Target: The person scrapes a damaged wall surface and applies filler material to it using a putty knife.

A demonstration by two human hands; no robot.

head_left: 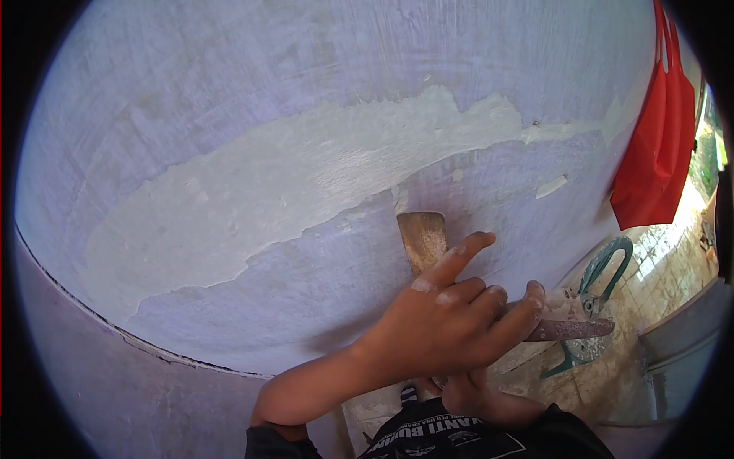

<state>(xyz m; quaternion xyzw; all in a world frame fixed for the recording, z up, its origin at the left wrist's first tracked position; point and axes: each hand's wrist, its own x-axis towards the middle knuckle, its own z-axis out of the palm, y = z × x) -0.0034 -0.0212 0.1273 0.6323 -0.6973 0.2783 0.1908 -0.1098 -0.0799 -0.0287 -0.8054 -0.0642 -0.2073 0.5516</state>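
Note:
My left hand [451, 321] reaches across from the left, close to the wall, its back towards me. It is closed around a putty knife [424, 239]; the brown-stained blade points up at the wall, and its handle is hidden. One finger sticks out and white smears mark the knuckles. My right hand [468, 394] is below and behind the left, near my shirt, with its fingers mostly hidden. To the right, a reddish-brown flat piece [573, 329] emerges from behind my left hand, with pale material above it. A broad pale putty patch [290, 176] crosses the lilac wall [229, 69].
A red bag [654, 153] hangs at the wall's right end. Below it, a green object with a looped handle [612, 268] stands on the tiled floor [650, 256]. A grey-blue container-like shape [688, 329] is at the right edge. A dark crack [115, 325] runs along the lower left wall.

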